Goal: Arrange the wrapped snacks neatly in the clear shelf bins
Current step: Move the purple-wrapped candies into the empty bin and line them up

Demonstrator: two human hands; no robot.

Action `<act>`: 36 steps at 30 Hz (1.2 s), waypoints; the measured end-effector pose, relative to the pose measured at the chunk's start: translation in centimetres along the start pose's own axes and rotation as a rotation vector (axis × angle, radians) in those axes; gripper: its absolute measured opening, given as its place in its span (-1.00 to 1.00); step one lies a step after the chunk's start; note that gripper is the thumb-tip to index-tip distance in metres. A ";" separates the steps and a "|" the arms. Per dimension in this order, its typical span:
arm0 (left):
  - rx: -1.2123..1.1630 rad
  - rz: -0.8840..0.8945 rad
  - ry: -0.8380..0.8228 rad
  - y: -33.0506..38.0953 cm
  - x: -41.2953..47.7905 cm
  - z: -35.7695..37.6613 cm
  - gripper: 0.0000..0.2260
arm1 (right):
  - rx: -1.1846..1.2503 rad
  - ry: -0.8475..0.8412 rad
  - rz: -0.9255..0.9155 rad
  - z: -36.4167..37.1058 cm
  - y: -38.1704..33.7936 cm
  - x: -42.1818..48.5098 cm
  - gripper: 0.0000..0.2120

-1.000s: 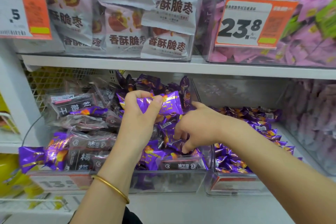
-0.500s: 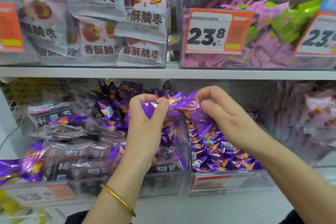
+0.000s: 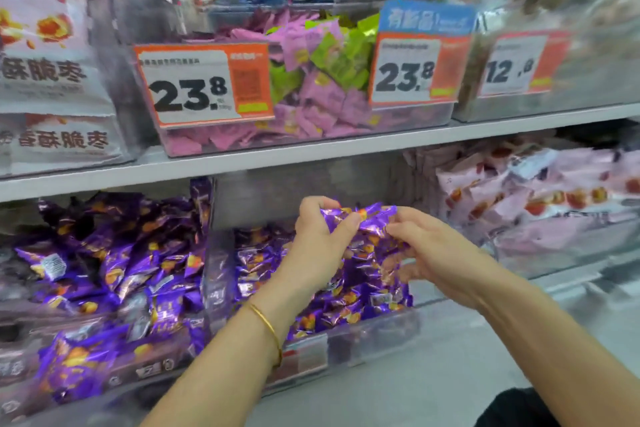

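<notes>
Fingers: on my feed, the left fingers (image 3: pixel 311 208) and thumb curl round a bunch of purple wrapped snacks (image 3: pixel 372 215); the right fingertips (image 3: pixel 403 218) pinch its other end.
Hands: two, almost touching. The left hand (image 3: pixel 322 239) is raised with its wrist bent up, and the right hand (image 3: pixel 440 253) reaches in palm down.
Held packs: too blurred for me to count.
Location: the bunch is above the clear bin (image 3: pixel 374 333) of matching purple packs.
Wrist: one gold bangle (image 3: pixel 268 326), on the left.
Price tags (image 3: pixel 204 83): I count three, on the upper shelf (image 3: pixel 311 152).

Shiny purple wrapped snacks (image 3: pixel 360 218) above a clear bin (image 3: pixel 374 336) of more
</notes>
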State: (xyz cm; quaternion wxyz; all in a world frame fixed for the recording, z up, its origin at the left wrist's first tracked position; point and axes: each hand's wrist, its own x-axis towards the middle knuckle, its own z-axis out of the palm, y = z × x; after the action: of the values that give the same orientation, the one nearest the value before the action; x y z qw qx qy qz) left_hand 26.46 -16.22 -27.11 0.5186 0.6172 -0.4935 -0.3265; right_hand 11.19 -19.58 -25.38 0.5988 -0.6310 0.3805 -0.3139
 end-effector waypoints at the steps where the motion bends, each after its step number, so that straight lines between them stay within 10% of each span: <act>1: 0.001 -0.010 -0.022 0.1 0.8 0.9 -0.75 | 0.006 -0.004 0.000 -0.7 0.2 0.3 -0.81; 9: -0.350 -0.244 -0.167 -0.9 7.9 4.7 -0.87 | -0.327 0.145 -0.113 -4.6 2.4 5.0 -0.73; 22: 0.329 0.239 -0.217 -5.9 13.5 7.8 -0.78 | -1.623 0.336 -0.302 -4.5 4.6 7.5 -0.63; 36: 0.849 0.380 -0.247 -8.3 15.1 7.7 -0.85 | -1.789 0.111 -0.165 -4.8 4.6 8.6 -0.65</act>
State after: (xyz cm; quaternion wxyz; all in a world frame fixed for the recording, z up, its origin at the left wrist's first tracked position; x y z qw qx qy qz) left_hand 26.18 -33.14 -35.38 0.2089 0.6300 -0.7451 -0.0664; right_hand 10.99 -29.38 -30.05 -0.1599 -0.8705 0.4646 0.0275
